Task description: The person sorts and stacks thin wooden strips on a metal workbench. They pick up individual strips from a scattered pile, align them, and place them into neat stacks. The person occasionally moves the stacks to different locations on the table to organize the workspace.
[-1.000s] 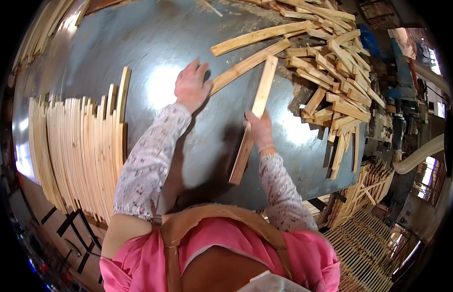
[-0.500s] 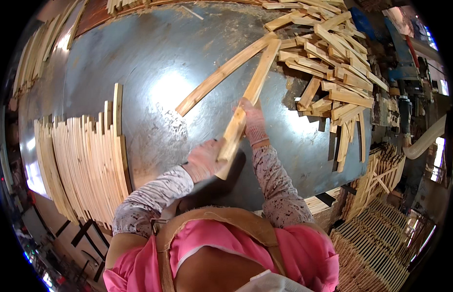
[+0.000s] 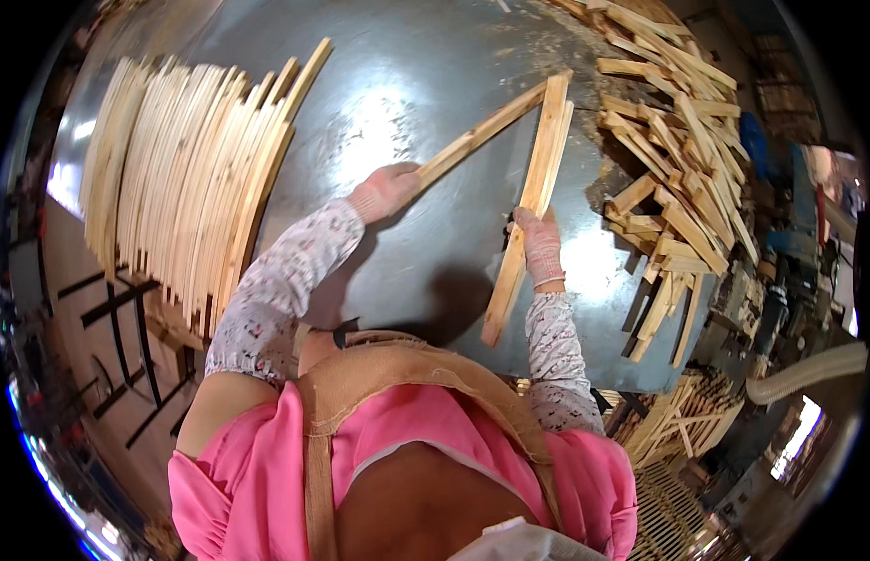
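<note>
My left hand [image 3: 388, 192], in a pale work glove, is closed on the near end of a slanting wooden strip [image 3: 482, 133]. That strip runs away to the right across the metal tabletop. In my gloved right hand [image 3: 540, 245] is a second wooden strip [image 3: 540, 173], gripped near its middle. Its near end points toward my body. A lighter band lies along its right side; whether that is its side face or another strip I cannot tell. The far ends of both strips meet or overlap.
A row of wooden strips [image 3: 187, 159] lies side by side at the table's left. On the right spreads a jumbled heap of short wooden pieces [image 3: 683, 178]. The grey metal table [image 3: 407, 271] has sawdust near the heap. Slatted wooden stacks [image 3: 683, 421] stand beyond its right edge.
My left hand has left the strip in my right hand and taken the slanting strip's near end. My right hand keeps its strip, now more upright in view. The whole view has shifted.
</note>
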A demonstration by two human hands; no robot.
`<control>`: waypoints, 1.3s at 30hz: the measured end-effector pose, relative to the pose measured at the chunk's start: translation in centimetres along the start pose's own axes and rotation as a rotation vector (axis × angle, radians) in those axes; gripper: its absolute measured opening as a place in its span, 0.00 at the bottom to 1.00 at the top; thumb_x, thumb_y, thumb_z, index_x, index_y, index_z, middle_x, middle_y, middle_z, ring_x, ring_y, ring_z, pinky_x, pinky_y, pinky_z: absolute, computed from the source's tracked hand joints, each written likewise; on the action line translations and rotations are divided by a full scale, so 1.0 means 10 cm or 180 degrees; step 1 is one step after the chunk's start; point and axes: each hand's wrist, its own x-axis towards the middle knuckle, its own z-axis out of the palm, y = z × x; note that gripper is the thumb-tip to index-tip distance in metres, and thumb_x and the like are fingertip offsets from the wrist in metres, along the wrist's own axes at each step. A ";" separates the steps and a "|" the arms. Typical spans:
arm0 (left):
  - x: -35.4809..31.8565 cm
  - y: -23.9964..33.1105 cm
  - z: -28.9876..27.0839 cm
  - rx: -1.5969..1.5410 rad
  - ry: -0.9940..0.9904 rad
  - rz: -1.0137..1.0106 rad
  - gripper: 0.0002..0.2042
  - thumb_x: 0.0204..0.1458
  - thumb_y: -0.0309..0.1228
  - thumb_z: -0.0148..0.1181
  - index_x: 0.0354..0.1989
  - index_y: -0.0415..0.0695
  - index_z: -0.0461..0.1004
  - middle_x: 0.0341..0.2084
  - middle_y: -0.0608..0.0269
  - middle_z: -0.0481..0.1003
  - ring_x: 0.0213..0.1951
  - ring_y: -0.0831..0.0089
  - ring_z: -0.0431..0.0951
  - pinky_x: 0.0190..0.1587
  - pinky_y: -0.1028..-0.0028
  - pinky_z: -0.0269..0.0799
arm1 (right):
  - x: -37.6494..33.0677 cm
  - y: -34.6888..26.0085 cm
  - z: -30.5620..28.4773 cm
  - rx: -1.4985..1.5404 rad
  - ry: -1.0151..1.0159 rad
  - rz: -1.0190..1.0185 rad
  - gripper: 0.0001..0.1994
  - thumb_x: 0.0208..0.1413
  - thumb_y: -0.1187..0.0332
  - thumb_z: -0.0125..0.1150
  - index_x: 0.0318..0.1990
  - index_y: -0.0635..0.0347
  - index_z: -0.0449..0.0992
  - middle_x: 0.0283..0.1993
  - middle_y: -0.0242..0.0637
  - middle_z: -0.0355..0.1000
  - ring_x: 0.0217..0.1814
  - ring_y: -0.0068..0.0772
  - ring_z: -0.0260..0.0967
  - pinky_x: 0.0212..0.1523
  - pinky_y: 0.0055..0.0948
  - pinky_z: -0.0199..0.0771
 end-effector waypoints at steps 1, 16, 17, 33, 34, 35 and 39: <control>-0.30 -0.29 -0.04 -0.0753 -0.0041 -0.0220 0.27 0.66 0.43 0.55 0.69 0.39 0.72 0.40 0.53 0.83 0.44 0.64 0.83 0.53 0.64 0.78 | -0.05 0.02 0.08 0.0044 -0.0152 0.0046 0.18 0.60 0.67 0.66 0.53 0.65 0.70 0.35 0.37 0.74 0.30 0.32 0.75 0.30 0.35 0.78; -3.30 -1.92 -0.90 0.2606 0.2105 -0.1231 0.36 0.53 0.40 0.71 0.72 0.53 0.67 0.66 0.57 0.67 0.68 0.53 0.66 0.71 0.50 0.61 | -1.18 0.43 2.27 -0.3273 -0.1565 -0.0091 0.43 0.61 0.54 0.65 0.78 0.67 0.54 0.66 0.65 0.73 0.67 0.64 0.74 0.65 0.49 0.75; -3.32 -1.91 -1.00 0.2421 0.2071 -0.1154 0.36 0.53 0.41 0.71 0.73 0.53 0.67 0.67 0.56 0.67 0.69 0.52 0.66 0.71 0.49 0.60 | -1.27 0.36 2.26 -0.3191 -0.1318 -0.0204 0.43 0.61 0.55 0.64 0.78 0.66 0.54 0.66 0.64 0.74 0.66 0.64 0.74 0.65 0.49 0.75; -2.85 -2.12 -4.24 0.3765 0.1870 0.0018 0.14 0.70 0.40 0.53 0.59 0.49 0.74 0.32 0.57 0.80 0.37 0.59 0.85 0.36 0.59 0.82 | -1.61 -1.34 5.07 -0.3310 -0.0785 -0.4346 0.31 0.59 0.54 0.70 0.68 0.53 0.75 0.57 0.45 0.82 0.61 0.49 0.78 0.63 0.43 0.77; -2.89 -1.99 -4.44 0.3122 0.1897 -0.0812 0.14 0.69 0.39 0.53 0.59 0.52 0.74 0.33 0.55 0.80 0.37 0.54 0.84 0.38 0.54 0.82 | -1.51 -1.15 4.97 -0.2976 -0.0799 -0.3764 0.31 0.60 0.54 0.70 0.69 0.54 0.74 0.57 0.46 0.82 0.60 0.48 0.79 0.63 0.43 0.77; -2.96 -2.45 -4.66 0.3444 0.2267 -0.0756 0.18 0.69 0.38 0.53 0.65 0.54 0.73 0.37 0.53 0.81 0.43 0.50 0.84 0.43 0.50 0.81 | -1.44 -0.95 4.87 -0.2596 -0.0863 -0.3234 0.32 0.60 0.53 0.70 0.70 0.54 0.74 0.57 0.46 0.82 0.60 0.48 0.79 0.63 0.42 0.77; -3.15 -2.95 -5.18 0.2901 0.2590 -0.1300 0.20 0.68 0.44 0.53 0.65 0.54 0.74 0.58 0.53 0.78 0.59 0.53 0.78 0.60 0.56 0.76 | -1.34 -0.10 4.27 -0.2686 -0.0664 -0.1224 0.35 0.66 0.50 0.65 0.73 0.62 0.67 0.56 0.52 0.82 0.57 0.47 0.82 0.58 0.41 0.79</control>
